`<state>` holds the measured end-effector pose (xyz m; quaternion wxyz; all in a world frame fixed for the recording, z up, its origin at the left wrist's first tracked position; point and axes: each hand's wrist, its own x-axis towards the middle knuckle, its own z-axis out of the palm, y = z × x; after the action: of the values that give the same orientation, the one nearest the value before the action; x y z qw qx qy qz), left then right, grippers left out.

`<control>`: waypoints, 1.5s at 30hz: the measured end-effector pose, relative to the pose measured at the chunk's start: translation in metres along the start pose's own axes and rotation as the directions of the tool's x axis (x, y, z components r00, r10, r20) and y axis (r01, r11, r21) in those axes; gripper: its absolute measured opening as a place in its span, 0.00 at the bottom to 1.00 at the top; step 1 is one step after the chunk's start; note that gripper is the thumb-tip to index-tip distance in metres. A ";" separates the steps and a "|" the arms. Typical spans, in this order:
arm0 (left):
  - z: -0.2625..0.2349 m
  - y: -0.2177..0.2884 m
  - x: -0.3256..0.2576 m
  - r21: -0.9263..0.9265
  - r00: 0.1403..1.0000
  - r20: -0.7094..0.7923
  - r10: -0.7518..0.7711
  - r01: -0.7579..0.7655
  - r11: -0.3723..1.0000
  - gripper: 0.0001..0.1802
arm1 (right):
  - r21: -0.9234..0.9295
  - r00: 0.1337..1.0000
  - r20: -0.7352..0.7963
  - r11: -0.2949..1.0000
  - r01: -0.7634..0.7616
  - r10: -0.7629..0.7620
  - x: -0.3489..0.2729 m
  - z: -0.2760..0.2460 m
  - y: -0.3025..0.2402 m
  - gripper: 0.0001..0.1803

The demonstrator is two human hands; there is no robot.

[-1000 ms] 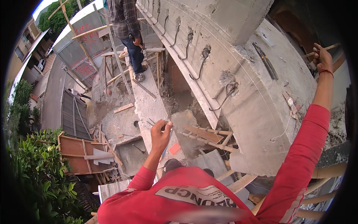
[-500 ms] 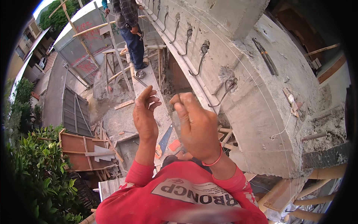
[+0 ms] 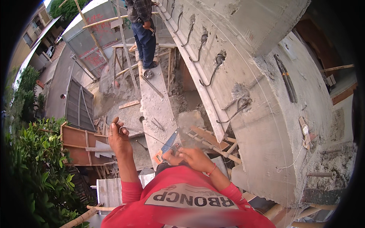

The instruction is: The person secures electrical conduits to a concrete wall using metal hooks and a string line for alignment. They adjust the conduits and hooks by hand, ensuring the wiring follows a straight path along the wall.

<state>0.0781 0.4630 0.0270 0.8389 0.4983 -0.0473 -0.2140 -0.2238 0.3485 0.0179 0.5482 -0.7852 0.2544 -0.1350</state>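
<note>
A thin wire [image 3: 151, 135] stretches between my two hands, above a narrow plank. My left hand [image 3: 120, 140], raised on the left, pinches the wire's looped end between curled fingers. Lower and to the right, close to my red shirt, my right hand [image 3: 197, 159] is closed around the other end. Just below the wire a handsaw [image 3: 169, 142] with a blue blade and orange handle lies on the plank [image 3: 156, 108]. Short metal rods [image 3: 157, 124] rest farther along it.
A co-worker [image 3: 142, 34] holding a hammer stands at the plank's far end, beside a small round bowl [image 3: 148, 74]. Bent steel bars [image 3: 212, 72] stick out of the concrete beam [image 3: 247, 125] on the right. Long-handled cutters [image 3: 286, 79] lie on its top. Leafy bushes [image 3: 42, 167] grow at left.
My hands have spread apart, the left one moving left and the right one dropping toward my body. The wire between them now shows plainly. The view has shifted slightly.
</note>
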 end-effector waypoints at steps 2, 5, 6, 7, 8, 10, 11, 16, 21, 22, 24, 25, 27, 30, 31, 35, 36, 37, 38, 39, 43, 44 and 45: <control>0.006 -0.003 0.011 0.014 1.000 -0.002 0.007 -0.007 1.000 0.17 | 0.035 0.992 0.071 0.994 -0.105 0.102 0.004 -0.005 0.009 0.16; 0.037 -0.001 0.027 0.077 0.999 0.006 0.043 -0.043 0.996 0.15 | -0.019 0.984 0.120 0.991 -0.129 0.131 0.021 -0.015 0.023 0.14; 0.050 -0.004 0.031 0.103 0.998 0.010 0.061 -0.062 0.993 0.14 | -0.055 0.985 0.126 0.992 -0.113 0.119 0.030 -0.019 0.030 0.13; 0.059 -0.010 0.035 0.121 0.995 0.055 0.079 -0.085 0.989 0.14 | -0.054 0.980 0.153 0.991 -0.123 0.130 0.036 -0.024 0.036 0.13; 0.069 -0.020 0.040 0.139 0.990 0.101 0.095 -0.109 0.984 0.14 | -0.054 0.974 0.178 0.990 -0.134 0.142 0.041 -0.029 0.043 0.13; 0.095 -0.037 0.046 0.200 0.988 0.143 0.055 -0.083 0.976 0.14 | -0.006 0.972 0.177 0.987 -0.158 0.157 0.056 -0.040 0.043 0.13; 0.113 -0.045 0.045 0.191 0.981 0.190 0.025 -0.063 0.980 0.14 | 0.043 0.975 0.151 0.984 -0.174 0.166 0.061 -0.047 0.036 0.14; 0.168 -0.088 0.032 0.347 0.887 0.415 -0.205 0.054 0.936 0.14 | 0.515 0.952 -0.098 0.833 -0.202 0.291 0.098 -0.054 0.006 0.16; 0.189 -0.108 0.049 0.363 0.828 0.382 -0.411 0.274 0.891 0.14 | 0.377 0.911 -0.316 0.916 -0.136 0.266 0.126 -0.079 -0.007 0.18; 0.192 -0.109 0.054 0.359 0.815 0.365 -0.451 0.323 0.875 0.14 | 0.356 0.909 -0.336 0.927 -0.120 0.246 0.128 -0.081 -0.002 0.18; 0.201 -0.107 0.059 0.333 0.816 0.340 -0.468 0.361 0.871 0.15 | 0.317 0.904 -0.372 0.944 -0.090 0.211 0.133 -0.081 0.010 0.18; 0.205 -0.105 0.062 0.321 0.816 0.326 -0.478 0.380 0.867 0.16 | 0.363 0.896 -0.371 0.926 -0.101 0.243 0.134 -0.082 0.013 0.18; 0.208 -0.110 0.075 0.364 0.811 0.340 -0.476 0.354 0.862 0.17 | 0.455 0.878 -0.363 0.882 -0.125 0.311 0.135 -0.083 0.013 0.17; 0.214 -0.109 0.080 0.367 0.784 0.330 -0.525 0.406 0.837 0.17 | 0.456 0.876 -0.364 0.880 -0.129 0.317 0.134 -0.083 0.009 0.17; 0.216 -0.108 0.080 0.358 0.771 0.324 -0.549 0.437 0.825 0.17 | 0.458 0.871 -0.367 0.878 -0.137 0.327 0.134 -0.084 0.008 0.17; 0.218 -0.112 0.086 0.301 0.642 0.373 -0.670 0.599 0.742 0.16 | 0.491 0.849 -0.381 0.858 -0.149 0.365 0.135 -0.087 0.003 0.17; 0.222 -0.110 0.085 0.304 0.637 0.377 -0.672 0.600 0.739 0.16 | 0.508 0.842 -0.384 0.849 -0.149 0.378 0.134 -0.088 0.002 0.17; 0.225 -0.108 0.085 0.307 0.633 0.380 -0.675 0.602 0.737 0.15 | 0.499 0.846 -0.390 0.856 -0.139 0.364 0.133 -0.088 0.006 0.17; 0.227 -0.108 0.085 0.311 0.628 0.389 -0.674 0.599 0.738 0.15 | 0.489 0.849 -0.395 0.862 -0.129 0.351 0.134 -0.086 0.015 0.18; 0.229 -0.108 0.086 0.312 0.622 0.400 -0.673 0.598 0.738 0.14 | 0.477 0.852 -0.401 0.871 -0.120 0.337 0.135 -0.087 0.016 0.18; 0.230 -0.115 0.090 0.291 0.591 0.440 -0.676 0.619 0.730 0.11 | 0.489 0.848 -0.383 0.859 -0.150 0.366 0.135 -0.091 0.005 0.18; 0.230 -0.117 0.092 0.282 0.577 0.443 -0.686 0.637 0.717 0.11 | 0.484 0.844 -0.399 0.864 -0.139 0.359 0.136 -0.092 0.000 0.18; 0.230 -0.119 0.093 0.276 0.562 0.445 -0.697 0.655 0.704 0.10 | 0.480 0.839 -0.415 0.868 -0.128 0.353 0.138 -0.093 -0.002 0.18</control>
<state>0.0576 0.1888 0.0273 0.6264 0.4337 -0.0851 -0.6421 -0.1537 0.1992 0.0446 0.6387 -0.5436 0.4472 -0.3107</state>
